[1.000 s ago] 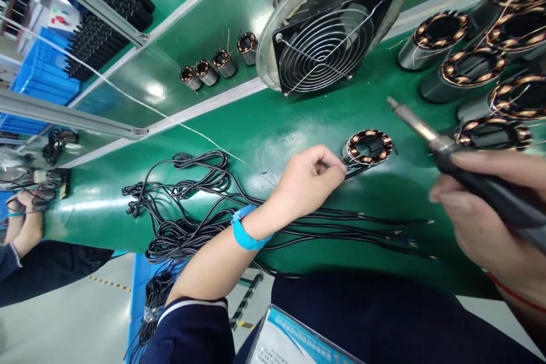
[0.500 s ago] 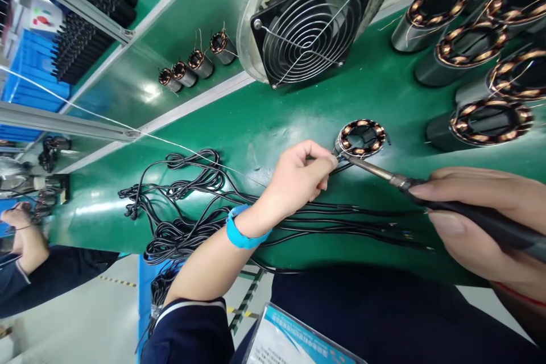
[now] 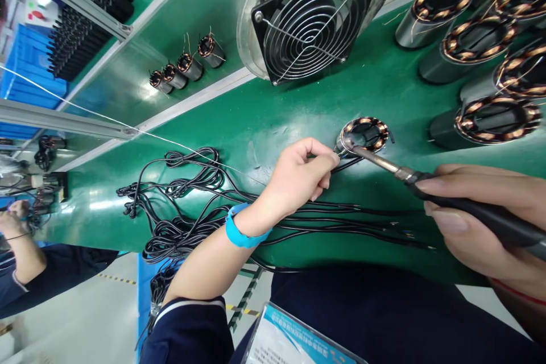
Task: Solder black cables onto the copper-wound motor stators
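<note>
My left hand (image 3: 298,176), with a blue wristband (image 3: 239,233) on the wrist, pinches a thin black wire end against the near rim of a small stator (image 3: 364,133) with copper windings on the green bench. My right hand (image 3: 482,222) grips the black handle of a soldering iron (image 3: 409,173). Its metal tip touches the stator's rim right beside my left fingertips.
A wire-guarded fan (image 3: 313,17) stands behind the stator. Several larger wound stators (image 3: 482,51) lie at the right. A bundle of black cables (image 3: 187,205) sprawls on the bench (image 3: 277,114) at the left. Small stators (image 3: 181,68) sit on the far shelf. Another person's hand (image 3: 12,224) shows at far left.
My right hand brought the soldering iron down from a raised position until its tip reached the stator's rim. My left hand has stayed pinched at the same spot.
</note>
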`<state>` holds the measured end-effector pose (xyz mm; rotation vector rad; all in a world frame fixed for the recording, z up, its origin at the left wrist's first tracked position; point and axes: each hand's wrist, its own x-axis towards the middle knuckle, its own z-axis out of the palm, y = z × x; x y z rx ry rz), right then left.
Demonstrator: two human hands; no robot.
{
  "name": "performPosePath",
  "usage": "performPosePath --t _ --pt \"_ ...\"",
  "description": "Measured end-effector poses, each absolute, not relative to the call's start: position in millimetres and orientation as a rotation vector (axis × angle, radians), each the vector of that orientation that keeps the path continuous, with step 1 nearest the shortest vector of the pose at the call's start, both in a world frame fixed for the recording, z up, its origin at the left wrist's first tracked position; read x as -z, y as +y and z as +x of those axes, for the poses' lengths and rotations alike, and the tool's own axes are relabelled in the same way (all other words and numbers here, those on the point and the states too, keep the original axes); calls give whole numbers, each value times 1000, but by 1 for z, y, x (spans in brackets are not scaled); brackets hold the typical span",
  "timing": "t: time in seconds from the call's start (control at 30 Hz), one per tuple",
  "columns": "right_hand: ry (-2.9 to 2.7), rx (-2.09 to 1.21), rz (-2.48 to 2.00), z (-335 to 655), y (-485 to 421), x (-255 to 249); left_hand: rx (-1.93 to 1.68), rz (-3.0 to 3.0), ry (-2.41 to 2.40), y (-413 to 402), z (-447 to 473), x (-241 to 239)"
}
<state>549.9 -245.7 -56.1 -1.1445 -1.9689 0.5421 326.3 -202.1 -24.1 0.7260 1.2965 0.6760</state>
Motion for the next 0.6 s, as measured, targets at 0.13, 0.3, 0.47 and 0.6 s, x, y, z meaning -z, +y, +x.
performPosePath --t 0.13,0.3,0.47,0.6 --pt "-1986 -515 -1106 545 -243 57 -682 724 1297 -203 327 25" --pt "-2058 -476 -1179 530 -230 37 -698 723 1283 -203 328 24" --pt "-2132 -416 -1191 520 -213 27 -695 727 1295 -203 328 23" --pt "-2207 -301 -1101 515 -203 40 -697 739 1281 -203 327 23"
